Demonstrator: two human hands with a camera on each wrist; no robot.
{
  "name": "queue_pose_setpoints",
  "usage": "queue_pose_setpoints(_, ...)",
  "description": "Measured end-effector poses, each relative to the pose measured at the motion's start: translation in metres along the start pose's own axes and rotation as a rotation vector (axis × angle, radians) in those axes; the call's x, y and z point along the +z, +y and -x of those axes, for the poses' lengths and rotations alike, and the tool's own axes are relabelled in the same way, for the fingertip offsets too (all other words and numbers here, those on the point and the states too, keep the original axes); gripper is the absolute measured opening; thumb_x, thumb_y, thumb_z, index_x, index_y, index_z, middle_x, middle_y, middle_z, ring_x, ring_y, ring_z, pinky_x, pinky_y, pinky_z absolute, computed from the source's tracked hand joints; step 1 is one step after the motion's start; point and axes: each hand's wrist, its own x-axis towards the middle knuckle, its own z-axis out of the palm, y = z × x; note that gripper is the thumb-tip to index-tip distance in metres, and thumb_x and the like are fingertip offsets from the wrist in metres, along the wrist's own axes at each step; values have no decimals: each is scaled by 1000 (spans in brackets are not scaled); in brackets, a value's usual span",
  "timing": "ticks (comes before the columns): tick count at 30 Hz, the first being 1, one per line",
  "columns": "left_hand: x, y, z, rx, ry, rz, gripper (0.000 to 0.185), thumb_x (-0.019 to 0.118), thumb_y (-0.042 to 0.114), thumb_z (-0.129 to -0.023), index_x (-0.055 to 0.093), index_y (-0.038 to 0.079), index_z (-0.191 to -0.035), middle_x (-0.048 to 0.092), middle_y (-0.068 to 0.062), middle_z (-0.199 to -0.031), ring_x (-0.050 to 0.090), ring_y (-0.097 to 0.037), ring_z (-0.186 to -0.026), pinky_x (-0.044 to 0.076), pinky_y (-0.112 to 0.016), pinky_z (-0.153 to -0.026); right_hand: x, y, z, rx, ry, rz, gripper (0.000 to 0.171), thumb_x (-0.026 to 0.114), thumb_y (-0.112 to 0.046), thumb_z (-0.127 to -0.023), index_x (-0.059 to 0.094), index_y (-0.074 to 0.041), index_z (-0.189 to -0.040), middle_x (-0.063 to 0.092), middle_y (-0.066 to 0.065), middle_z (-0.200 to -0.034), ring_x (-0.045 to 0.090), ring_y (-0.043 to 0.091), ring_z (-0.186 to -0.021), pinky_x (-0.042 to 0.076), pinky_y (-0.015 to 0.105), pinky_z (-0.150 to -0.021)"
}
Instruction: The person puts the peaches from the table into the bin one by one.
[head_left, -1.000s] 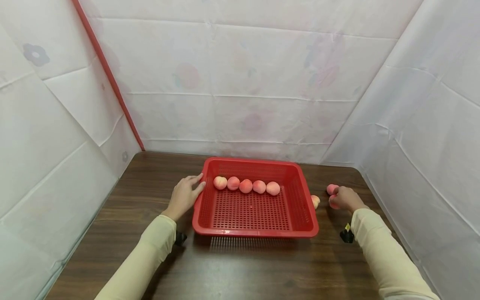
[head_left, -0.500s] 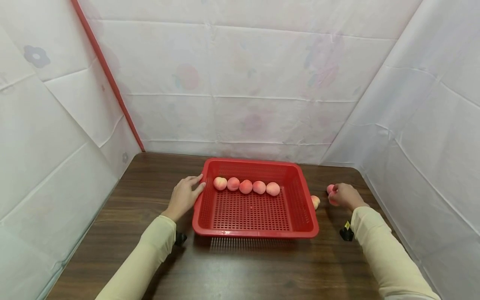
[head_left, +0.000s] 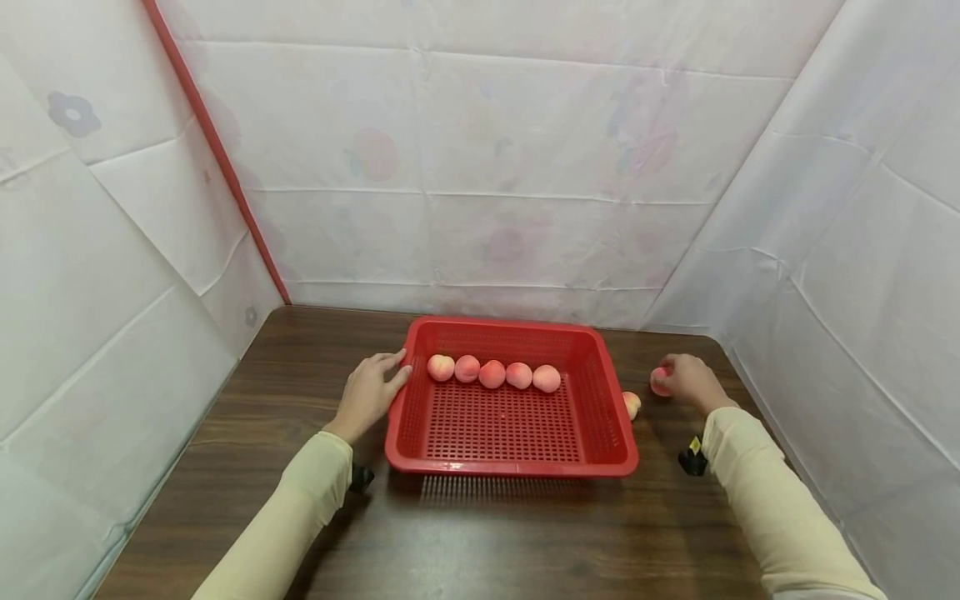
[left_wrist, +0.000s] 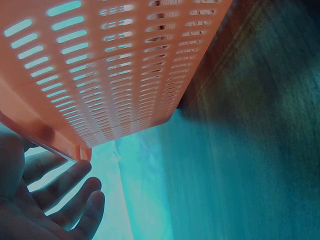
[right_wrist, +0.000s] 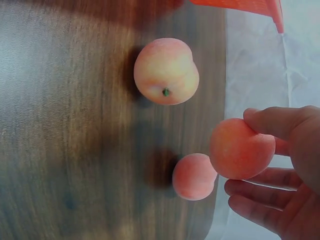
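A red slotted basket (head_left: 600, 392) stands mid-table with several peaches (head_left: 492, 372) in a row along its far side. My left hand (head_left: 371, 387) rests with straight fingers against the basket's left rim (left_wrist: 75, 150); its fingers (left_wrist: 75, 192) show below that rim in the left wrist view. My right hand (head_left: 688, 382) is right of the basket and pinches a peach (right_wrist: 241, 148) between thumb and fingers, just above the table. A second peach (right_wrist: 194, 176) lies beneath it. A third peach (head_left: 632, 404) lies beside the basket's right wall.
The dark wooden table (head_left: 480, 533) is boxed in by white sheeting (head_left: 825, 275) at the back and both sides. The basket's near half (head_left: 502, 425) holds nothing. Bare tabletop lies in front of the basket and to its left.
My right hand has moved a little farther back with the peach it holds. The left hand and the basket have stayed put.
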Motion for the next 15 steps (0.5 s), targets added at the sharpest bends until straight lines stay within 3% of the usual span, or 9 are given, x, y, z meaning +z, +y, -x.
queue_pose_setpoints(15, -1, 0, 1, -4, -15, -1, 46, 59, 32, -97, 58, 6, -135, 63, -23, -127, 58, -41, -117, 45, -57, -98, -19, -18, -8, -17, 24, -15, 42, 62, -23, -91, 60, 8, -121, 65, 26, -111, 62, 41, -101, 49, 54, -86)
